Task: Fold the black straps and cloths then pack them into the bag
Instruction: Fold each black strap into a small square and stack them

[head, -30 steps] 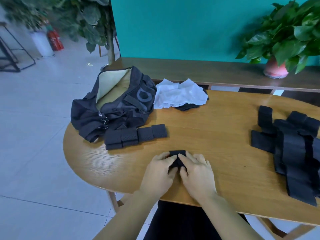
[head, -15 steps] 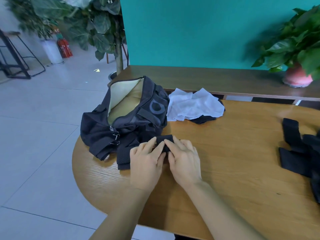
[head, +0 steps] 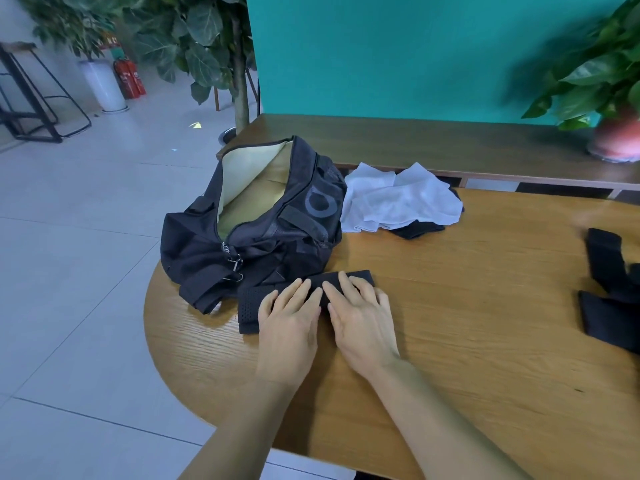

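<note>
A black bag point(head: 263, 233) lies open on the left of the wooden table point(head: 467, 306), its pale lining showing. Just in front of it sits a row of folded black straps point(head: 250, 306). My left hand point(head: 289, 318) and my right hand point(head: 360, 317) lie side by side with flat fingers on top of that row, covering its middle. A folded end point(head: 360, 276) pokes out beyond my right fingertips. A heap of unfolded black straps point(head: 609, 296) lies at the table's right edge. White cloths point(head: 398, 199) lie behind the bag over a black cloth point(head: 419, 230).
A darker wooden bench point(head: 415, 143) runs behind the table against a teal wall, with a potted plant point(head: 613, 98) at its right end. The table's rounded left edge drops to a tiled floor. A leafy tree, a fire extinguisher and a black stool stand far left.
My hands carried the small folded strap from the table's front edge forward and left to the row beside the bag. They now press flat on the row. The view has swung left.
</note>
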Demonstrator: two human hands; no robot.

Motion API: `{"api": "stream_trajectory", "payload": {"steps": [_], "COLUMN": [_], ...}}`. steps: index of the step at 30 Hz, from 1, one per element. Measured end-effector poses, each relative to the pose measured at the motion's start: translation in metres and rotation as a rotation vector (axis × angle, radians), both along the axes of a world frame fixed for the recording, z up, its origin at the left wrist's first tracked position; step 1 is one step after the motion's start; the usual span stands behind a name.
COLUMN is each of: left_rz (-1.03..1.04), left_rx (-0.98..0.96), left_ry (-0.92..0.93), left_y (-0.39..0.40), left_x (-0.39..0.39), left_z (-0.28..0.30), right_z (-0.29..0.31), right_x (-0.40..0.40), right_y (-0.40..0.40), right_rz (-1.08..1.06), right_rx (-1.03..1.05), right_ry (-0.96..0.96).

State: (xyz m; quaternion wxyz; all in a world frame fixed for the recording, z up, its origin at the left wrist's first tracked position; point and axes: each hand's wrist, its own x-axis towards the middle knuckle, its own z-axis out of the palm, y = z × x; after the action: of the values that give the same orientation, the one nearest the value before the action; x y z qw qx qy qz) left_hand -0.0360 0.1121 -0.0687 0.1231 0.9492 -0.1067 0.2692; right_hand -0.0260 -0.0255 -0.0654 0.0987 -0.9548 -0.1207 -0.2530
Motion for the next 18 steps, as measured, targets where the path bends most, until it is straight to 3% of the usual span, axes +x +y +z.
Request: {"api": "stream_trajectory", "payload": {"steps": [9,18], "left_rz": [-0.028,-0.287], "left_rx": [0.052,0.032], "left_ry": [-0.048,0.048], "left_y": [-0.009,-0.095], "left_x": [-0.001,-0.027], "left_z": [0.013,0.030], "right_z": [0.014,0.019], "right_x": [-0.005,-0.051], "right_y": [-0.012,-0.100], "right_rz": [0.030,-0.124], "right_rx": [0.065,0.105], "right_ry": [0.024,-0.037]}}
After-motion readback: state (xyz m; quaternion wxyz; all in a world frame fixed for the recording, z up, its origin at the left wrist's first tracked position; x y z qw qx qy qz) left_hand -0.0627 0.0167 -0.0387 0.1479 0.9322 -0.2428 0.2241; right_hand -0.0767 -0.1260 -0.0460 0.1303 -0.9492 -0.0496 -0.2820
